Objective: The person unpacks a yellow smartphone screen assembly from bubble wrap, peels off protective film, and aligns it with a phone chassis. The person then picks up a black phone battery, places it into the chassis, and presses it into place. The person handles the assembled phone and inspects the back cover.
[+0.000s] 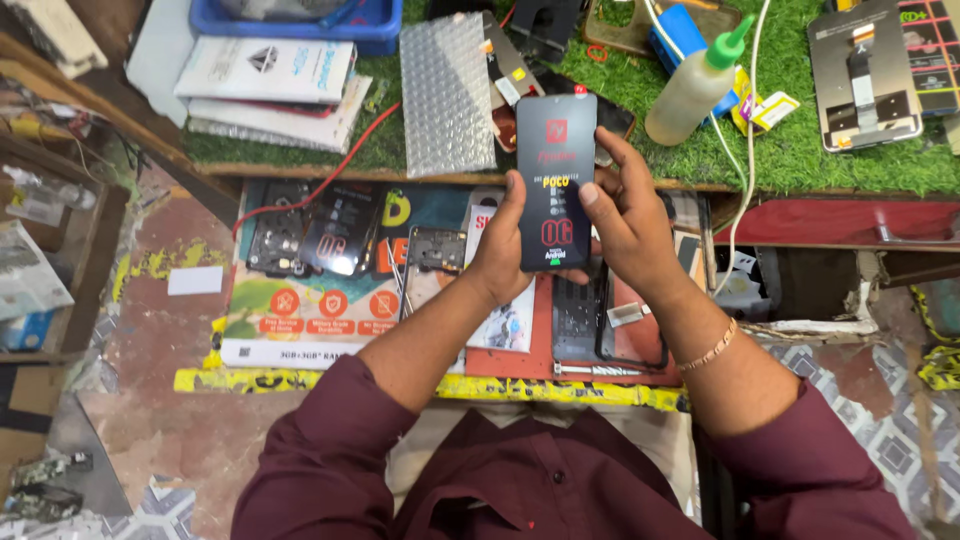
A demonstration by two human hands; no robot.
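Item: black phone screen panel (556,180) with a printed protective film, held upright in the view, long axis running away from the person, raised above the cluttered bench (330,330) of phone frames. Left hand (500,250) cups its lower left edge, fingers curled behind and thumb along the side; right hand (625,205) clamps the right edge, thumb on the face, fingers wrapped behind. Both hands equally near; panel sits between them.
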